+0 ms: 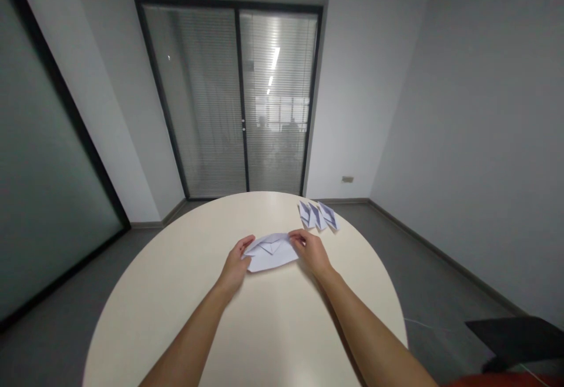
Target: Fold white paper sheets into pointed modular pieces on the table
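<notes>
A partly folded sheet of white paper (271, 252) lies on the round cream table (185, 293) in front of me. My left hand (237, 263) pinches its left end, thumb on top of the fold. My right hand (311, 249) grips its right end with the fingers curled over the edge. Both hands press the paper down against the tabletop. Creases form a small triangle in the paper's middle.
Three folded white paper pieces (318, 215) lie in a row near the table's far right edge. Beyond the table stands a glass sliding door with blinds (238, 99). A dark object (515, 334) sits on the floor at lower right.
</notes>
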`<action>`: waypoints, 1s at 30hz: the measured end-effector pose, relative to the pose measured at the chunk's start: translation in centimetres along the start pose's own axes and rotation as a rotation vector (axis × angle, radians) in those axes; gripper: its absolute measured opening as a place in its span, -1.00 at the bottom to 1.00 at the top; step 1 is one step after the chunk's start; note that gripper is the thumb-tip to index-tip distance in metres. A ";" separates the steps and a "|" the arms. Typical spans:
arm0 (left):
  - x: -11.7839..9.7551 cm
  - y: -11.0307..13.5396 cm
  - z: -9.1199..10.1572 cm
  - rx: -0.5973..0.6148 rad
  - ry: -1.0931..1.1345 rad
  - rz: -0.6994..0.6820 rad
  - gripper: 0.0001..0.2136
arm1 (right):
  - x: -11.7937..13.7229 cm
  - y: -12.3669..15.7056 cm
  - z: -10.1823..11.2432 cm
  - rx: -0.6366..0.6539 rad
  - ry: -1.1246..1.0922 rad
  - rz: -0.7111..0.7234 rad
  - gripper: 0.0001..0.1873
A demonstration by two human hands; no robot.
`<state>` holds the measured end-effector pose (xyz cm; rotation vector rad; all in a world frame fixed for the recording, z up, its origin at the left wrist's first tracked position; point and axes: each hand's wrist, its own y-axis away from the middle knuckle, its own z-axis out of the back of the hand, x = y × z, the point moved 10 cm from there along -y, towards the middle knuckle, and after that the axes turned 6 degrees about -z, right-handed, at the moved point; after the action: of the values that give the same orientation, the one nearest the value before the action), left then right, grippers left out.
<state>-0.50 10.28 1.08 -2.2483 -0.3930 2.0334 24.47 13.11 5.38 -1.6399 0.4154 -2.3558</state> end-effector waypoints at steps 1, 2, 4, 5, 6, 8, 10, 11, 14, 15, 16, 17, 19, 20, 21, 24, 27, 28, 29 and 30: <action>0.3 -0.2 0.3 -0.020 -0.013 0.014 -0.43 | -0.3 -0.1 0.0 0.005 -0.059 -0.010 -0.78; 0.6 -0.3 0.7 -0.038 -0.022 0.030 -0.47 | -0.6 -0.2 0.0 0.013 -0.129 -0.026 -0.72; 1.0 -0.4 1.2 -0.066 -0.033 0.054 -0.55 | -1.3 -0.5 -0.2 0.036 -0.278 -0.081 -0.59; 1.1 -0.5 1.5 -0.073 -0.041 0.058 -0.59 | -1.6 -0.5 -0.3 0.048 -0.346 -0.113 -0.54; 1.0 -0.5 1.7 -0.076 -0.052 0.057 -0.61 | -1.9 -0.6 -0.4 0.053 -0.405 -0.143 -0.51; 0.9 -0.4 1.9 -0.073 -0.098 0.055 -0.62 | -2.2 -0.7 -0.4 0.039 -0.497 -0.186 -0.49; 0.6 -0.3 2.0 -0.064 -0.147 0.048 -0.59 | -2.4 -0.7 -0.3 0.015 -0.568 -0.216 -0.48; 0.4 -0.3 1.8 -0.057 -0.154 0.040 -0.58 | -2.6 -0.6 -0.3 0.004 -0.605 -0.236 -0.48; -0.2 -0.1 1.2 -0.032 -0.105 0.005 -0.50 | -3.1 -0.5 -0.3 -0.027 -0.699 -0.299 -0.50; -0.4 0.0 0.8 -0.022 -0.090 -0.008 -0.46 | -3.2 -0.4 -0.2 -0.036 -0.715 -0.317 -0.50; -0.7 0.1 0.5 -0.005 -0.088 -0.025 -0.42 | -3.3 -0.3 -0.1 -0.044 -0.722 -0.332 -0.51; -1.1 0.3 0.1 0.014 -0.101 -0.049 -0.37 | -3.3 -0.3 -0.1 -0.050 -0.725 -0.344 -0.52; -2.0 0.7 -0.7 0.053 -0.155 -0.102 -0.28 | -3.3 -0.2 0.2 -0.064 -0.726 -0.358 -0.53; -2.5 0.9 -0.9 0.065 -0.185 -0.124 -0.25 | -3.3 -0.2 0.3 -0.078 -0.723 -0.359 -0.53; -2.9 1.1 -1.0 0.069 -0.214 -0.143 -0.25 | -3.3 -0.2 0.5 -0.094 -0.717 -0.355 -0.53; -3.6 1.2 -0.9 0.060 -0.283 -0.176 -0.43 | -3.4 -0.3 0.9 -0.141 -0.692 -0.348 -0.53; -2.9 0.8 -0.7 0.076 -0.298 -0.131 -0.62 | -3.8 -0.5 0.9 -0.165 -0.668 -0.345 -0.52; -2.5 0.6 -0.5 0.077 -0.297 -0.100 -0.60 | -3.8 -0.6 1.0 -0.179 -0.639 -0.318 -0.53; -2.1 0.4 -0.4 0.071 -0.295 -0.072 -0.56 | -3.4 -0.8 1.3 -0.193 -0.585 -0.269 -0.54; -1.9 0.3 -0.2 0.060 -0.297 -0.053 -0.53 | -2.9 -0.8 1.7 -0.215 -0.508 -0.201 -0.58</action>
<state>-0.46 9.54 2.82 -1.8845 -0.4015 2.3216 27.00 14.74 3.73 -2.3891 0.4241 -1.9590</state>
